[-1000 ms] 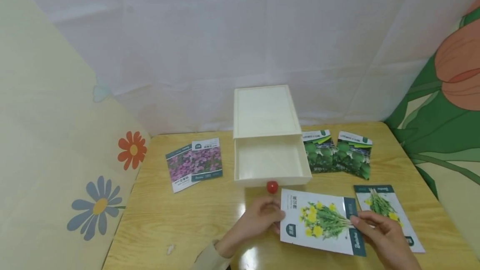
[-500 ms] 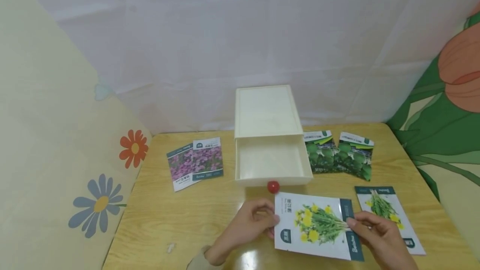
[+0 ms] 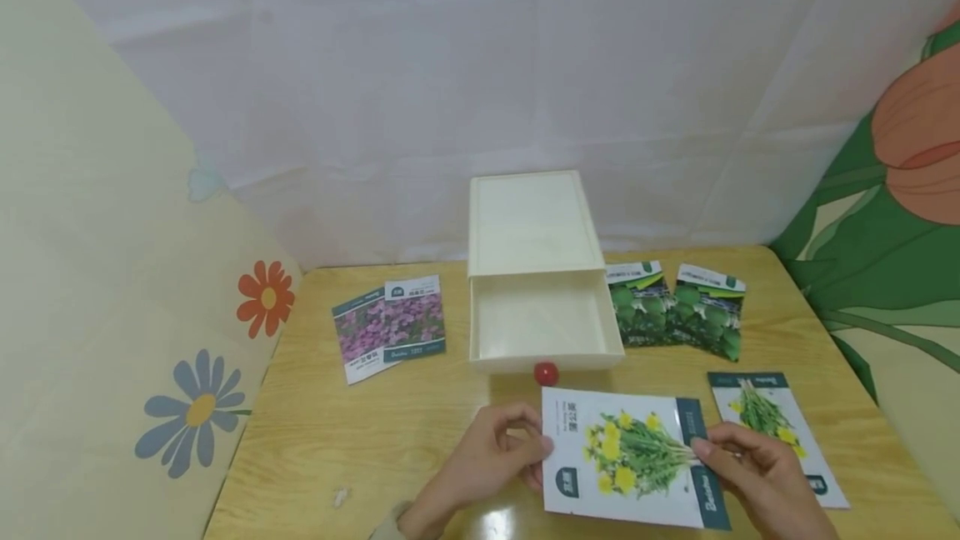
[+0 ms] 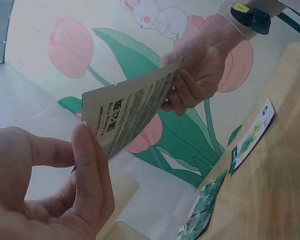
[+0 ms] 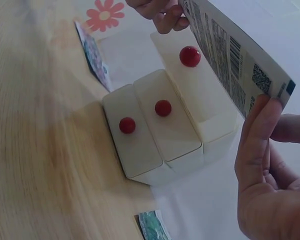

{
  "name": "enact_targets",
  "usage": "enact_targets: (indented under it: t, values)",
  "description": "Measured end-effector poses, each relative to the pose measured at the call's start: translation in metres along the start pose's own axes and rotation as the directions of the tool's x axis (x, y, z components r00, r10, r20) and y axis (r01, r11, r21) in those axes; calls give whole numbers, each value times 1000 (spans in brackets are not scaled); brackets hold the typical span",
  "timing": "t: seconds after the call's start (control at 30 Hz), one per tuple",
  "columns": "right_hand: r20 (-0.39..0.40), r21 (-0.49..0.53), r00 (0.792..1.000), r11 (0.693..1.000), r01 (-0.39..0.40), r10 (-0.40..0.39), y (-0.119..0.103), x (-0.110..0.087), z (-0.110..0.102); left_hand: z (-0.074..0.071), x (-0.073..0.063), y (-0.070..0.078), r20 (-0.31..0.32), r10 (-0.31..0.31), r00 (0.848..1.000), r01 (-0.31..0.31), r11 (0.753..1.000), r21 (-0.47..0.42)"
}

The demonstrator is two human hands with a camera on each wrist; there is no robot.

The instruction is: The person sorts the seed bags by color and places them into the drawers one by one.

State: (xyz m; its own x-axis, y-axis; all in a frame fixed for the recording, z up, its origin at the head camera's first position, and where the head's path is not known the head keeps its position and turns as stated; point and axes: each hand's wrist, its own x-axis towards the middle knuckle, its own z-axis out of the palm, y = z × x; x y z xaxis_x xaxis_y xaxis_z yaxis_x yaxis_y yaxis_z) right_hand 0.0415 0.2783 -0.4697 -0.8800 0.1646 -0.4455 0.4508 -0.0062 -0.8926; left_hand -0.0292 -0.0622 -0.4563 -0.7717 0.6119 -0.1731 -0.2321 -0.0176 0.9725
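Both hands hold a white seed packet (image 3: 626, 461) with yellow dandelions pictured on it, in front of the drawer box. At its left edge my left hand (image 3: 491, 452) pinches it between thumb and fingers. My right hand (image 3: 768, 477) grips the dark green end, thumb on the front. From the right wrist view, the packet's printed back with a barcode (image 5: 236, 57) shows, and fingers of the right hand (image 5: 270, 180) support it from below. A second dandelion packet (image 3: 780, 436) lies on the table, partly hidden behind the right hand.
A white drawer box (image 3: 534, 223) stands at the back with its top drawer (image 3: 546, 363) pulled out, a red knob (image 3: 547, 373) on its front. Two overlapping purple-flower packets (image 3: 412, 319) lie left of it. To its right are two green-leaf packets (image 3: 705, 311).
The dandelion packet has shifted a little left and toward me, with both hands holding it throughout. The drawer box and the other packets have stayed put.
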Motion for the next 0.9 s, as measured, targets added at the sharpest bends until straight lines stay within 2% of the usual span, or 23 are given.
enact_targets:
  t: [0.17, 0.3, 0.47, 0.6, 0.67, 0.77, 0.83, 0.9]
  values:
    - [30, 53, 996, 995, 82, -83, -4, 2, 4, -3, -3, 9, -20, 10, 1000, -10, 1000, 12]
    - [60, 95, 991, 989, 116, -122, -8, 2, 8, -6, -6, 15, -34, 31, 999, -30, 999, 18]
    - [114, 109, 977, 980, 168, -180, -14, 2, 11, -12, -8, 19, -28, 112, 993, -111, 993, 35]
    - [142, 83, 969, 978, 193, -203, -16, 2, 13, -17, -9, 22, -31, 193, 981, -191, 979, 69]
    - [174, 108, 954, 968, 226, -242, -15, 3, 13, -19, -10, 24, -28, 220, 975, -217, 973, 71]
    - [249, 185, 911, 939, 289, -329, -13, 4, 11, -23, -11, 27, -25, 250, 968, -248, 966, 66]
    - [301, 225, 885, 928, 297, -356, -13, 4, 10, -25, -12, 30, -24, 268, 963, -266, 962, 61]
    - [338, 223, 869, 928, 298, -361, -16, 5, 11, -28, -12, 32, -25, 301, 953, -299, 952, 63]
